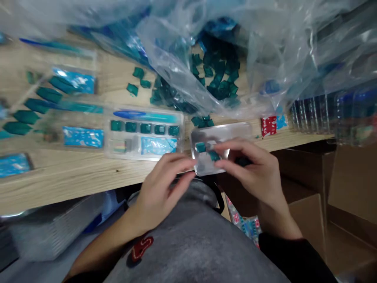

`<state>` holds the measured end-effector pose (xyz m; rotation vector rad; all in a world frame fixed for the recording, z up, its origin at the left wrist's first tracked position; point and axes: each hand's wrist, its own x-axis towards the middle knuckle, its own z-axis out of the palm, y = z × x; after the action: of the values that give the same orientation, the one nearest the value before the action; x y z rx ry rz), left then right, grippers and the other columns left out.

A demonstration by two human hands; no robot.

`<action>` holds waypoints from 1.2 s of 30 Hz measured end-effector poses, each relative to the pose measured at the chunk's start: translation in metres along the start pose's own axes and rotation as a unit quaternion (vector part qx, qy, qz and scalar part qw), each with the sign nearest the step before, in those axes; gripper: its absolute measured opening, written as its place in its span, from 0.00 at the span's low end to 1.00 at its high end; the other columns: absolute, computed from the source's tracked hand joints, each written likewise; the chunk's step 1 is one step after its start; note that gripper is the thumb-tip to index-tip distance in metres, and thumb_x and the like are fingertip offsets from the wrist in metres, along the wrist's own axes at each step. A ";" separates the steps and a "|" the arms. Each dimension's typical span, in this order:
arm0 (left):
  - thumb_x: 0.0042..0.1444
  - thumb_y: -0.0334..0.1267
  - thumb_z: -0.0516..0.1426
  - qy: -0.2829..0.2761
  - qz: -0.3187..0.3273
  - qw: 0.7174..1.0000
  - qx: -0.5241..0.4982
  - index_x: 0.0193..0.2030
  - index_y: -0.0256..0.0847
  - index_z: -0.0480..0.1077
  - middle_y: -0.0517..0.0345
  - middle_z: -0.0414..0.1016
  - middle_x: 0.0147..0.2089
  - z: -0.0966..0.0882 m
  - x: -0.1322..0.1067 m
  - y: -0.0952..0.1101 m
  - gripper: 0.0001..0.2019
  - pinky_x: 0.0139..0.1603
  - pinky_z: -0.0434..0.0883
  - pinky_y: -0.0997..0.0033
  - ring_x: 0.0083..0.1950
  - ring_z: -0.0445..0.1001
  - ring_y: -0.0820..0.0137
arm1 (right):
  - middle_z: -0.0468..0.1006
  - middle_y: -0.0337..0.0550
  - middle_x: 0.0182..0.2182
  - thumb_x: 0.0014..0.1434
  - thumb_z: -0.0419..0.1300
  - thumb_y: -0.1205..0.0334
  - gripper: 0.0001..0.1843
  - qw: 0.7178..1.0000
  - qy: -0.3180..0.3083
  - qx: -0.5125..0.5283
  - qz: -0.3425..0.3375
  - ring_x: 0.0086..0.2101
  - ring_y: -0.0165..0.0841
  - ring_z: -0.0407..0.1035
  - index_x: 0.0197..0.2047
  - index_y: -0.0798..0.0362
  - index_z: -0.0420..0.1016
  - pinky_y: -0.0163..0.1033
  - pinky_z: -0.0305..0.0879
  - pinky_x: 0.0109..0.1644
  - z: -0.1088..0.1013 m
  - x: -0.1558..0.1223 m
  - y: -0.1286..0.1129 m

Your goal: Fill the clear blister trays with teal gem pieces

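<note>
My right hand point(250, 163) pinches a small teal square packet point(214, 155) between thumb and fingers. It is over a clear plastic tray point(206, 167) at the table's front edge. Another teal packet point(200, 147) lies in the tray's left part. At the tray's left rim is my left hand point(165, 186), its thumb and fingers apart; the fingertips look close to or touching the rim. To the left lies a filled clear tray point(181, 135) with a row of teal packets, a blue pen-shaped item point(147, 115) and a blue-and-white packet point(159, 145).
Loose teal packets point(224, 84) are heaped beneath a large clear plastic bag point(182, 74). More filled trays point(82, 118) lie left. A red packet point(268, 125) and stacked clear trays point(312, 114) are at right. Cardboard boxes point(306, 214) stand below the table edge.
</note>
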<state>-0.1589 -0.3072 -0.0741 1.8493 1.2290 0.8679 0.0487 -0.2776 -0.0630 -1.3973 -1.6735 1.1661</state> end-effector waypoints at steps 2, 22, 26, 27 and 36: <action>0.65 0.32 0.55 0.001 0.062 0.997 0.045 0.53 0.42 0.67 0.53 0.75 0.48 0.003 0.007 0.006 0.11 0.50 0.75 0.69 0.50 0.75 0.70 | 0.77 0.34 0.28 0.55 0.70 0.59 0.08 0.987 -0.030 0.143 0.069 0.21 0.23 0.65 0.37 0.51 0.77 0.31 0.65 0.25 0.010 -0.001 -0.005; 0.62 0.38 0.60 0.031 0.127 0.981 0.144 0.50 0.50 0.72 0.58 0.75 0.51 -0.013 0.031 0.014 0.10 0.56 0.67 0.57 0.54 0.71 0.63 | 0.75 0.52 0.58 0.66 0.47 0.39 0.28 0.792 -0.044 0.567 0.222 0.58 0.38 0.70 0.50 0.53 0.75 0.46 0.72 0.57 0.028 -0.003 -0.019; 0.57 0.42 0.64 -0.007 0.110 0.988 0.109 0.49 0.53 0.73 0.54 0.75 0.52 -0.001 0.028 0.019 0.14 0.55 0.68 0.52 0.55 0.69 0.55 | 0.71 0.49 0.63 0.64 0.51 0.40 0.28 0.803 -0.055 0.560 0.196 0.61 0.38 0.67 0.57 0.50 0.72 0.44 0.74 0.54 0.025 -0.007 -0.021; 0.57 0.41 0.64 -0.011 0.102 0.990 0.096 0.49 0.54 0.73 0.55 0.75 0.51 -0.001 0.030 0.018 0.14 0.54 0.68 0.52 0.54 0.69 0.55 | 0.70 0.49 0.63 0.65 0.49 0.41 0.28 0.809 -0.057 0.554 0.188 0.61 0.38 0.67 0.58 0.50 0.70 0.45 0.74 0.55 0.025 -0.008 -0.021; 0.62 0.34 0.60 0.052 -0.039 0.986 -0.152 0.50 0.54 0.74 0.63 0.78 0.46 -0.010 0.019 0.022 0.12 0.54 0.72 0.66 0.51 0.74 0.69 | 0.72 0.50 0.61 0.64 0.52 0.58 0.22 0.843 -0.064 0.510 0.155 0.57 0.37 0.72 0.60 0.51 0.65 0.49 0.72 0.58 0.023 -0.017 -0.019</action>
<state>-0.1514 -0.2931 -0.0477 1.5208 1.1516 1.0556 0.0247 -0.2999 -0.0537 -0.8777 -0.6212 1.9561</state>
